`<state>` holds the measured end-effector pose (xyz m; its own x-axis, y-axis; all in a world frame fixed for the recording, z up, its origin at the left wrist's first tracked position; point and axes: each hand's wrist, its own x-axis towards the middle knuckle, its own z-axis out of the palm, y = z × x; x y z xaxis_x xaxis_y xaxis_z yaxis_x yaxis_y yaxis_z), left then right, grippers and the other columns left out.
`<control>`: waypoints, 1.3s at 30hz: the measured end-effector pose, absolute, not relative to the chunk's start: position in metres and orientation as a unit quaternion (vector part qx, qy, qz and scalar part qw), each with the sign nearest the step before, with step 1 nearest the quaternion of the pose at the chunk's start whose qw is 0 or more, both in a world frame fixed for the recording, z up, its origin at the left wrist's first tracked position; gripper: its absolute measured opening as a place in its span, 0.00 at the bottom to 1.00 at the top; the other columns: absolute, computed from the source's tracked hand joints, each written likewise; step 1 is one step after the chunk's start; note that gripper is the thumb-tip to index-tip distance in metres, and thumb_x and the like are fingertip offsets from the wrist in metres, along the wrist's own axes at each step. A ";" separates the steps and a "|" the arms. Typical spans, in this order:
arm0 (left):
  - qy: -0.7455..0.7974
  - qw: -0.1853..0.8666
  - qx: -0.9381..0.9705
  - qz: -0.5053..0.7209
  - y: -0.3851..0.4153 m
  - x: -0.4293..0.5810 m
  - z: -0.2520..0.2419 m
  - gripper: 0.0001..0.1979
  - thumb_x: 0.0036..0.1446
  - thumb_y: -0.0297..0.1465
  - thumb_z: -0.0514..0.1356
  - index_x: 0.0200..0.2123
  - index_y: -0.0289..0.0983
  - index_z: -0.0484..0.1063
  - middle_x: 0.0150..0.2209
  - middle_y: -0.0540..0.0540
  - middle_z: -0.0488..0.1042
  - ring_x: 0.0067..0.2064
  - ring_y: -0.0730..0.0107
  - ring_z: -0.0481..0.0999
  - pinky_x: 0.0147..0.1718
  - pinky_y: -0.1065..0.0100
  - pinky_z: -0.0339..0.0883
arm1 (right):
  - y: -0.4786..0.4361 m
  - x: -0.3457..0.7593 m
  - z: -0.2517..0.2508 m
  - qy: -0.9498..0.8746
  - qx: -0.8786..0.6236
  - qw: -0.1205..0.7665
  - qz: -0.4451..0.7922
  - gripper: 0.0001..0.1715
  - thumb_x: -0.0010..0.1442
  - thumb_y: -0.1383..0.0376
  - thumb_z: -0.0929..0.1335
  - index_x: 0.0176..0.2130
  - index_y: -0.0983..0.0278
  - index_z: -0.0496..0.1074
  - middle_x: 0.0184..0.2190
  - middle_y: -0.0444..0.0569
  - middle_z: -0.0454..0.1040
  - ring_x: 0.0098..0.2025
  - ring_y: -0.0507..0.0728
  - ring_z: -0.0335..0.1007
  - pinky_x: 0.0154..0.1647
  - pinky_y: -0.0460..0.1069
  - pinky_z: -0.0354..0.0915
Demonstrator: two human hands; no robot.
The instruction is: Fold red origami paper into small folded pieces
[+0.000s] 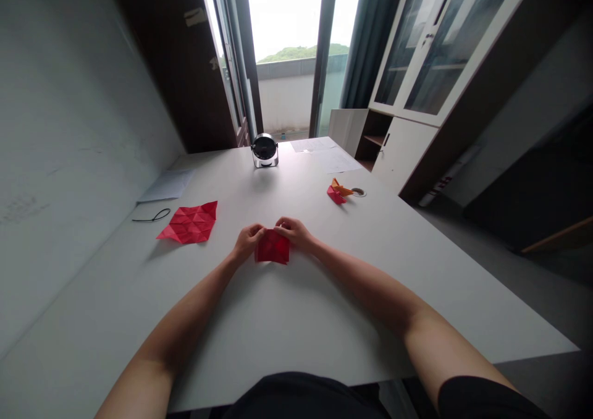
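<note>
A small folded red paper point(272, 248) lies on the white table point(287, 320) in front of me. My left hand point(248, 240) pinches its upper left edge with curled fingers. My right hand point(293, 232) grips the upper right edge the same way. Both hands meet above the paper's top. A larger creased red paper sheet point(189, 222) lies flat to the left, apart from both hands.
A small round black and silver device point(264, 150) stands at the far middle. Folded red and orange paper pieces point(340, 191) sit by a cable hole point(358, 191) at the right. White sheets point(168, 185) and a black cord point(152, 216) lie at the left. Cabinets stand beyond the right edge.
</note>
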<state>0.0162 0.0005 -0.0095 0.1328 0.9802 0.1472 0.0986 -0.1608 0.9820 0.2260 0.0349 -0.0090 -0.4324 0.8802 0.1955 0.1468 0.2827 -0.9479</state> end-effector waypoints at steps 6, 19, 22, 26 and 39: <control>0.465 0.468 0.547 0.515 0.005 0.012 -0.014 0.16 0.55 0.44 0.65 0.31 0.36 0.75 0.27 0.50 0.73 0.28 0.72 0.69 0.27 0.71 0.62 | 0.040 0.226 -0.013 -0.661 -0.363 0.401 0.520 0.25 0.57 0.45 0.67 0.26 0.64 0.66 0.19 0.40 0.62 0.22 0.48 0.54 0.23 0.45 0.49; 0.433 0.489 0.612 0.447 -0.001 0.017 -0.010 0.16 0.54 0.43 0.66 0.35 0.35 0.78 0.31 0.47 0.77 0.32 0.69 0.73 0.33 0.69 0.66 | 0.036 0.230 -0.004 -0.622 -0.346 0.409 0.571 0.29 0.54 0.42 0.69 0.26 0.64 0.63 0.20 0.39 0.60 0.23 0.48 0.51 0.23 0.45 0.49; 0.432 0.481 0.613 0.453 -0.001 0.017 -0.010 0.16 0.55 0.43 0.66 0.35 0.34 0.77 0.27 0.48 0.75 0.28 0.72 0.71 0.29 0.71 0.65 | 0.035 0.230 -0.004 -0.593 -0.337 0.426 0.594 0.28 0.55 0.43 0.70 0.27 0.64 0.64 0.21 0.39 0.61 0.23 0.47 0.53 0.23 0.44 0.50; 0.462 0.440 0.575 0.513 0.004 0.013 -0.010 0.15 0.55 0.42 0.66 0.35 0.34 0.75 0.24 0.51 0.71 0.21 0.77 0.65 0.20 0.73 0.57 | 0.037 0.231 -0.004 -0.561 -0.319 0.447 0.620 0.27 0.56 0.43 0.69 0.30 0.64 0.66 0.22 0.41 0.66 0.24 0.48 0.58 0.25 0.45 0.55; 0.430 0.466 0.475 0.610 0.012 0.008 -0.011 0.19 0.51 0.39 0.69 0.39 0.35 0.68 0.30 0.48 0.77 0.26 0.72 0.76 0.31 0.67 0.70 | 0.036 0.230 -0.002 -0.624 -0.282 0.416 0.598 0.31 0.53 0.48 0.73 0.50 0.64 0.73 0.40 0.51 0.78 0.37 0.55 0.72 0.35 0.48 0.66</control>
